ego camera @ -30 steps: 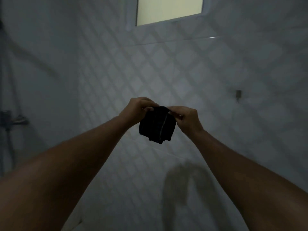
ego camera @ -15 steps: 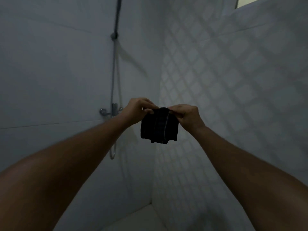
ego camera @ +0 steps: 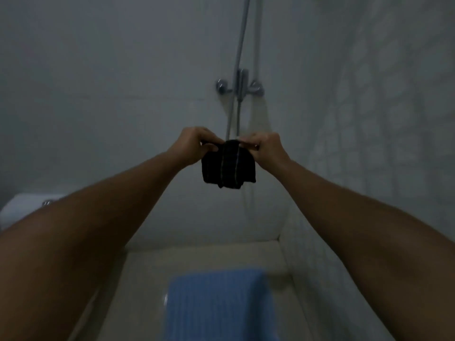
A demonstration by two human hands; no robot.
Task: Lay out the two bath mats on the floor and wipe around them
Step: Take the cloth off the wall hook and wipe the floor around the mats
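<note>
A small folded black cloth [ego camera: 229, 166] with a thin pale stripe hangs in front of me at arm's length. My left hand [ego camera: 192, 146] pinches its upper left corner and my right hand [ego camera: 267, 148] pinches its upper right corner. Both arms are stretched out forward. Below, a blue ribbed bath mat [ego camera: 219, 306] lies flat on the pale floor [ego camera: 142, 279], running off the bottom of the view. A second mat does not show in the frame.
A chrome shower mixer [ego camera: 240, 86] with its hose [ego camera: 231, 119] hangs on the plain wall ahead. A diamond-patterned tiled wall [ego camera: 369, 119] closes the right side. A white toilet tank [ego camera: 27, 205] sits at the left edge. The room is dim.
My view has swung left and down: from the patterned wall and window to the shower wall, the floor and the blue mat. Both hands have kept the same hold on the black cloth.
</note>
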